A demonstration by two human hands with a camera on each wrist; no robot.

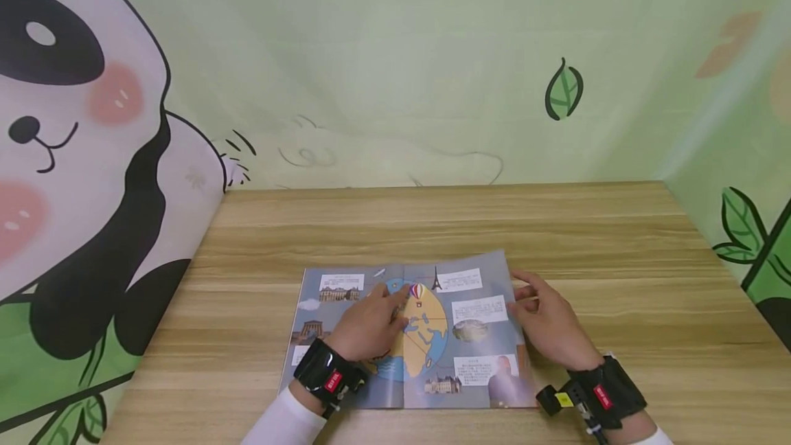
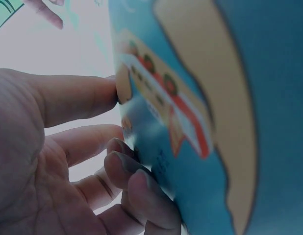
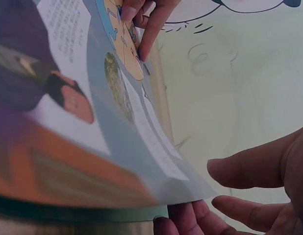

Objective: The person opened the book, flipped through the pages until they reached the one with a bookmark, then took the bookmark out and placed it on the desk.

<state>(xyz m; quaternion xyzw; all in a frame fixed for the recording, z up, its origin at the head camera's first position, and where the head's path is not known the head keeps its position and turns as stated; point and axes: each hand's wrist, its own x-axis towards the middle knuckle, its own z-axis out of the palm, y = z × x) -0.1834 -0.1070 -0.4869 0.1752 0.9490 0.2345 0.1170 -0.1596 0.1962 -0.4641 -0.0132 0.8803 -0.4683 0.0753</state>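
Observation:
A picture book (image 1: 426, 342) lies open on the table, showing a globe (image 1: 426, 335), landmarks and text boxes across both pages. My left hand (image 1: 369, 325) is over the left page, its index finger stretched toward a small hot-air balloon (image 1: 417, 292) by the fold. In the left wrist view its fingertips (image 2: 107, 93) meet the page, close to a printed sandwich-like picture (image 2: 166, 93). At the book's right edge is my right hand (image 1: 550, 321). Some of its fingers (image 3: 186, 218) are under the right page (image 3: 127, 161), while the thumb stands apart above the page edge.
The book is on a wood-grain table (image 1: 309, 225). Behind it hangs a pale green backdrop (image 1: 383, 88) with leaves and a large panda (image 1: 80, 122) on the left. Both wrists wear black straps (image 1: 608, 390) with small cameras.

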